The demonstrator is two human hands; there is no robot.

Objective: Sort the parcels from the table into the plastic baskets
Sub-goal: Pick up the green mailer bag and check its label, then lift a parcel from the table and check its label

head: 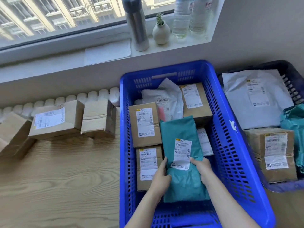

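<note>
A teal mailer bag with a white label lies in the bright blue basket, on top of other parcels. My left hand grips its left edge and my right hand grips its right edge. Around it in the basket are brown boxes and a white bag. A darker blue basket at the right holds a white mailer, a brown box and a teal bag. On the wooden table at the left stand three brown boxes.
A white radiator runs behind the table under the window sill. On the sill stand a steel flask, a small vase with a plant, two water bottles and a sheet of paper.
</note>
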